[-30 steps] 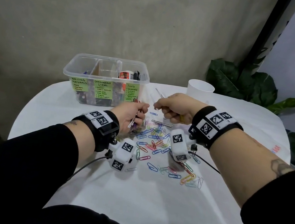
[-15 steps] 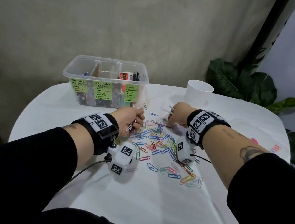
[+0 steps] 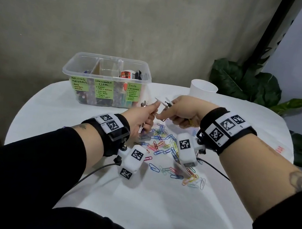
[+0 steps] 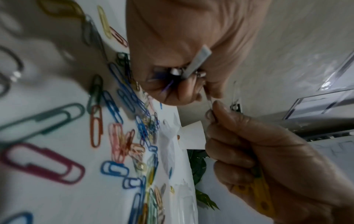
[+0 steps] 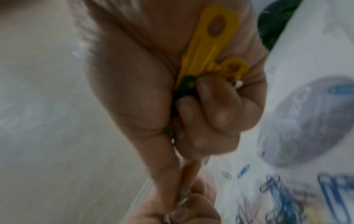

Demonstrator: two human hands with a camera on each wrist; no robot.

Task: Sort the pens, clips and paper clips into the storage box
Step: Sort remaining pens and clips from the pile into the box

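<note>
White-clothed round table (image 3: 151, 204) filling the head view, seen from above. Clear plastic storage box (image 3: 105, 80) at 11 o'clock on the table, three compartments, green labels on front wall reading writing materials, consumable items, tools; contents too small to identify. White cup (image 3: 204, 88) at 1 o'clock, near far table edge. Green plant (image 3: 247, 84) behind, beyond 1 o'clock. Both hands raised above table centre, fingertips touching. Right hand (image 3: 184, 113) fisted, fingers curled round yellow plastic clips (image 5: 208, 50) in palm, thumb and forefinger pinching thin metal clips (image 3: 165, 103) jutting toward 10 o'clock. Left hand (image 3: 141, 117) curled, gripping a small bundle of metal pieces (image 4: 199, 60), thumb and forefinger meeting the same pinch point. Coloured paper clips (image 3: 162, 146) scattered loose on cloth below hands, centre toward 4 o'clock, none in box that can be made out. Wrist views blurred.
</note>
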